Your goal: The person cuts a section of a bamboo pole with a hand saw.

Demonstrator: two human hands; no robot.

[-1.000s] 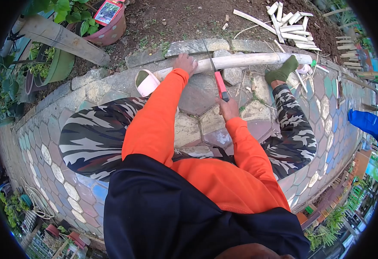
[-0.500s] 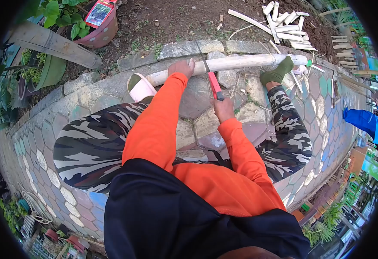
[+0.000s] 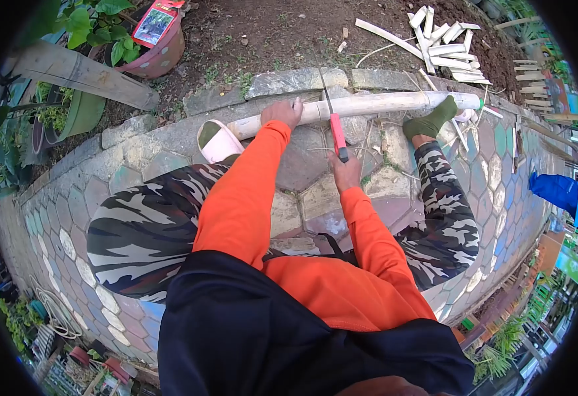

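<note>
A pale bamboo pole (image 3: 375, 103) lies across the stone edging of the paving. My left hand (image 3: 282, 113) is wrapped round it, a little left of the saw. My right hand (image 3: 346, 170) grips a hand saw (image 3: 338, 132) by its red and black handle. The thin saw blade crosses the pole just right of my left hand, its tip pointing away over the soil. My green-socked foot (image 3: 431, 122) presses on the pole's right part. Near its left end is my other foot, in a pink slipper (image 3: 220, 144).
Split bamboo pieces (image 3: 450, 49) are heaped on the soil at the upper right. A potted plant (image 3: 154, 59) and a thick bamboo post (image 3: 84, 74) stand at the upper left. Hexagonal paving (image 3: 302, 162) spreads beneath me. Blue cloth or plastic (image 3: 556, 190) is at the right.
The saw stands at a slightly steeper angle across the pole, and my right hand has shifted a little with it. My left hand keeps its hold; the whole view has moved slightly.
</note>
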